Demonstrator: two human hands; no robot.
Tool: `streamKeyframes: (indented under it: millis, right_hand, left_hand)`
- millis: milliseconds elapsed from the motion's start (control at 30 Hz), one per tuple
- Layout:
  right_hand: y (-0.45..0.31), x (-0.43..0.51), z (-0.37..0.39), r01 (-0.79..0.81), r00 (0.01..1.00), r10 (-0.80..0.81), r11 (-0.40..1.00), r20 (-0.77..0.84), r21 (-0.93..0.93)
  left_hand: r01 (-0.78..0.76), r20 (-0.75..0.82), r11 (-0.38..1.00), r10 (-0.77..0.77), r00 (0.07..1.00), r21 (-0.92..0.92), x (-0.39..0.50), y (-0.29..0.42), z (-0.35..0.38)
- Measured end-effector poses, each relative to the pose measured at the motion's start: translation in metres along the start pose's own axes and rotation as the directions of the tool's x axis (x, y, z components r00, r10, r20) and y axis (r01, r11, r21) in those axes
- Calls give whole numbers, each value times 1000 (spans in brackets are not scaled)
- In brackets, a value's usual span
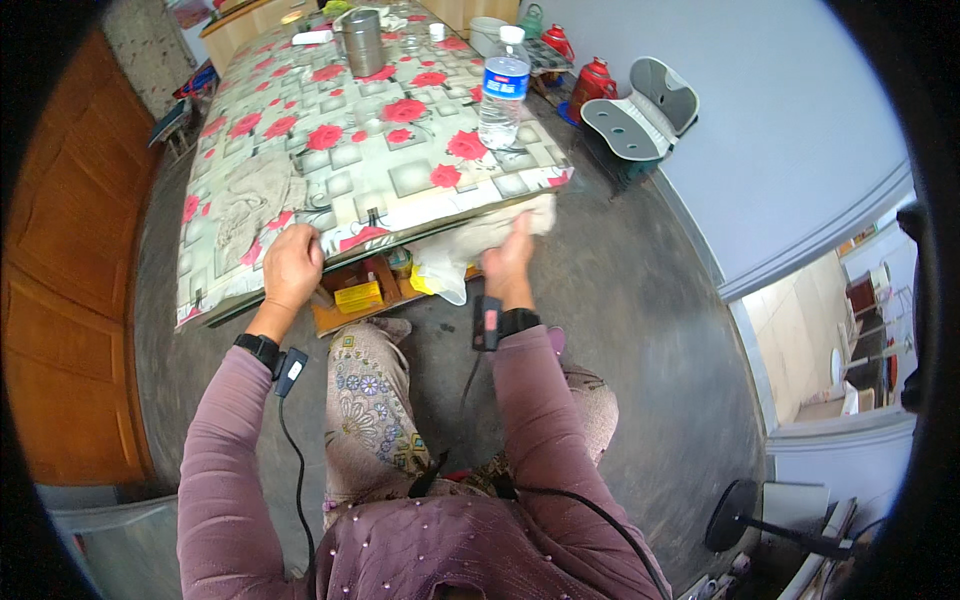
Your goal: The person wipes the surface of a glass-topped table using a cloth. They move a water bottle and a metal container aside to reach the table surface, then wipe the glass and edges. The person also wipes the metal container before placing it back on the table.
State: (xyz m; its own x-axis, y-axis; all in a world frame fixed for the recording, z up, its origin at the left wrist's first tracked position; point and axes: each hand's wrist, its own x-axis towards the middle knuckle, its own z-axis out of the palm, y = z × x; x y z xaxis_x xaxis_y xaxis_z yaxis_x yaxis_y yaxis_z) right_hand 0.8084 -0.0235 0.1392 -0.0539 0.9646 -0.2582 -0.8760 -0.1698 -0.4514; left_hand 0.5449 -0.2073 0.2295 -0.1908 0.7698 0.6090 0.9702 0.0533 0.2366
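Note:
My left hand [292, 264] is at the front edge of a table with a rose-patterned cover [352, 180], its fingers curled; whether they grip the edge is hidden. Just under the table's right front edge, my right hand [511, 259] holds a pale cloth [536, 214]. Between my hands an open wooden drawer [390, 304] shows a yellow box [358, 297], a white plastic bag [442, 271] and other small items. A crumpled grey-beige cloth [259, 199] lies on the table's left. A water bottle with a blue label [504, 90] stands upright near the right corner.
A metal cup [363, 43] stands farther back on the table. Right of the table are a red thermos [592, 88] and a grey seat [637, 120]. A wooden door [67, 262] is at far left, a doorway at far right. Black cables hang from both wrists.

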Motion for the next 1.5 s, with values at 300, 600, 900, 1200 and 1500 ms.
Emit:
streamKeyframes:
  millis: [300,600,900,1200,1500]
  right_hand:
    - [-15,16,-12,212,977,-206,943,51,-258]
    - [-49,38,-14,58,969,-70,997,-237,-55]
    - [29,-11,-16,-56,997,77,803,10,-593]
    - [-52,57,-12,304,931,-337,928,-137,-218]
    - [98,-79,34,153,963,-264,697,-52,-700]
  left_hand:
    - [-2,49,998,-1,999,57,1,-3,3]
    - [12,76,996,-19,997,84,1,-5,4]
    - [1,78,996,-7,997,84,2,-5,5]
    - [12,53,997,-17,998,83,0,-3,3]
    - [9,61,999,-11,998,31,2,-1,1]
